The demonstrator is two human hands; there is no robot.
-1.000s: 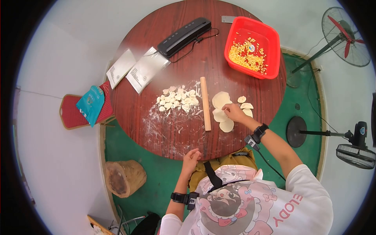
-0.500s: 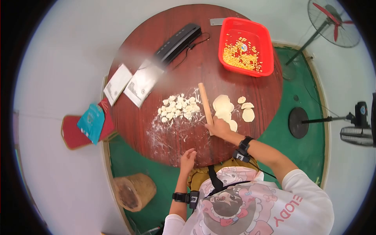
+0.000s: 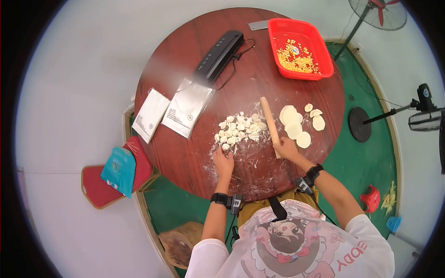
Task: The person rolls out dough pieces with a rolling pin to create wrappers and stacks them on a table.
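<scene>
My right hand (image 3: 287,148) is closed on the near end of a wooden rolling pin (image 3: 269,118), which lies slantwise on the floured tabletop. My left hand (image 3: 223,163) reaches over the table with its fingers apart, fingertips right at a small dough piece (image 3: 225,146) on the near edge of a cluster. That cluster of small floured dough pieces (image 3: 241,126) sits left of the rolling pin. Right of the pin lie flat, rolled-out dough rounds (image 3: 293,130), some overlapping. Beyond them are a few more thin dough pieces (image 3: 318,123).
A red plastic basin (image 3: 328,69) with yellow kernels stands at the back right, beside a flat metal blade (image 3: 258,25). A black corded machine (image 3: 219,56) and two packs of clear bags (image 3: 187,109) lie at the left. Standing fans (image 3: 359,124) are off the table's right side.
My left hand has moved forward from the table's near edge to the dough pieces. My right hand stays on the rolling pin. The camera view has shifted.
</scene>
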